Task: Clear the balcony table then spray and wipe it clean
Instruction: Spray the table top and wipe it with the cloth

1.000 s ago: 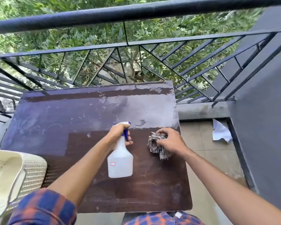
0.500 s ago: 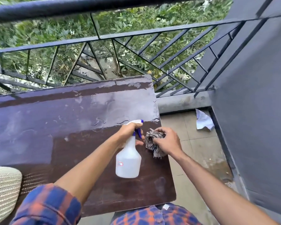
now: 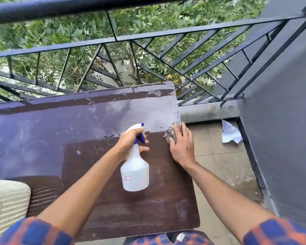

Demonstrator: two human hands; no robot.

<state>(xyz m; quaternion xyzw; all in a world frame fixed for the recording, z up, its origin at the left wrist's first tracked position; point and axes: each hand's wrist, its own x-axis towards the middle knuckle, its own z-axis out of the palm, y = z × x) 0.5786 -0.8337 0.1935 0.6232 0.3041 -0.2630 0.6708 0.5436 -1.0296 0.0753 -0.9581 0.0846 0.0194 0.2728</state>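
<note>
Both arms reach forward over the brown desk (image 3: 60, 138), with the checked sleeves pushed up near the elbows. The left hand (image 3: 129, 138) is raised above the desk, and its fingers (image 3: 143, 149) are clenched around the neck of one white spray bottle (image 3: 135, 172). The bottle hangs down from the hand, with the body toward the person and the blue nozzle tip pointing to the far side. The blue trigger shows between the fingers; I cannot tell if it is pressed. A small label is on the bottle's body.

The right hand (image 3: 181, 145) lies flat, palm down, at the right edge of the desk. Its fingers are stretched out and press on one grey crumpled cloth (image 3: 171, 134), which lies on the desk right at this edge, near the far right corner. Only a part of the cloth shows from under the fingers.

The far half of the desk looks pale and shiny, the near half dark brown. One cream woven chair (image 3: 7, 206) stands at the left. One crumpled white paper (image 3: 230, 132) lies on the tiled floor beside the grey wall. One black metal railing (image 3: 148, 34) runs behind the desk, with green leaves behind it.
</note>
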